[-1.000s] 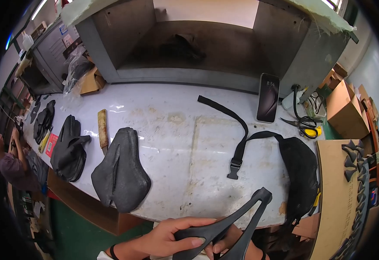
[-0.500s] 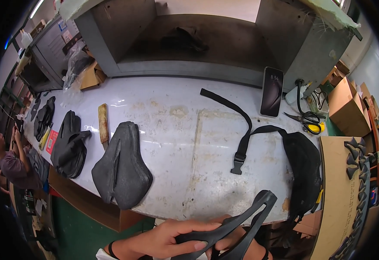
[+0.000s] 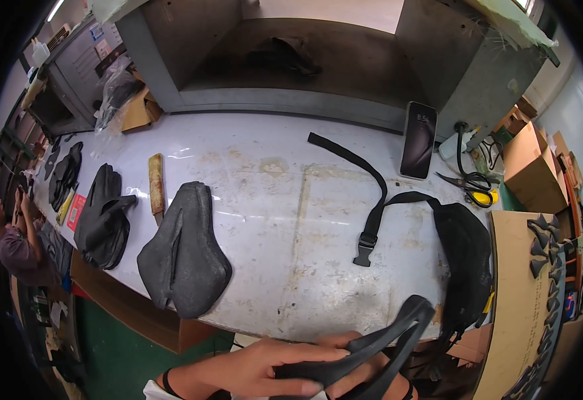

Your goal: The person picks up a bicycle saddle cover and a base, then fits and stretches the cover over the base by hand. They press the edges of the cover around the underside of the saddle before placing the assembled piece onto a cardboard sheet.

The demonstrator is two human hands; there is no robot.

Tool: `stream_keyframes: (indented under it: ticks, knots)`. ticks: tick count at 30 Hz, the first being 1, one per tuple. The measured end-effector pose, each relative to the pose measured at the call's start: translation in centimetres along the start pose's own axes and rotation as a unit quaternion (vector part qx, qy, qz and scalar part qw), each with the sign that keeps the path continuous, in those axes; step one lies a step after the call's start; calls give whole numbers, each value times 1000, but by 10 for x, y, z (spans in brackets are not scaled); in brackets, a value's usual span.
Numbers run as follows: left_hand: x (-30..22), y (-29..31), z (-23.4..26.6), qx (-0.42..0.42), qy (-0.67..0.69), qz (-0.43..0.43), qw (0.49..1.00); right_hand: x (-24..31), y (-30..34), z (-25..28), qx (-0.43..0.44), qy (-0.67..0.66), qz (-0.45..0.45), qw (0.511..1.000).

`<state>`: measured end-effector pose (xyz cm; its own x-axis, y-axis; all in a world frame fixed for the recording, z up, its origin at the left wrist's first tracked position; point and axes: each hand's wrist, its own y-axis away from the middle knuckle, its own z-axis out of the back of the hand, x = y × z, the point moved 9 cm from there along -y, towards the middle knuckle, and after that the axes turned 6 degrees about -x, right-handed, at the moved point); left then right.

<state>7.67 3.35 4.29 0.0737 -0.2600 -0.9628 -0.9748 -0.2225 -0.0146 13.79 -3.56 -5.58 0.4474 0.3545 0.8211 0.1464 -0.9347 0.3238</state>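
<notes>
My left hand (image 3: 258, 370) grips a black forked plastic saddle shell (image 3: 385, 340) at the bottom edge of the view, fingers wrapped over its wide end. My right hand (image 3: 365, 375) is mostly hidden under the shell, with only its fingers showing as it holds the shell from below. The narrow tip of the shell points up and right, just above the near edge of the white worktable (image 3: 291, 200). A black padded saddle cover (image 3: 185, 257) lies on the table to the left of my hands.
A black bag (image 3: 468, 257) with a long buckled strap (image 3: 371, 220) lies at the right. Behind it are a phone (image 3: 418, 140) and yellow-handled scissors (image 3: 471, 187). A wooden-handled tool (image 3: 155, 183) and a pile of black pieces (image 3: 101, 217) lie left. Another person (image 3: 15, 243) sits far left.
Both hands keep hold of the shell. It has sunk slightly lower in the view, and my left fingers have closed further over it.
</notes>
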Motion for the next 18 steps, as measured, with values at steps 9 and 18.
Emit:
stream_keyframes:
  ticks: [9, 18]
  knots:
    - [25, 15, 20, -235, 131, 62, 961, -10, -6, -19, -90, -257, -69, 960]
    - [36, 16, 21, -251, 184, 118, 943, 14, -10, -24, -139, -207, -23, 968]
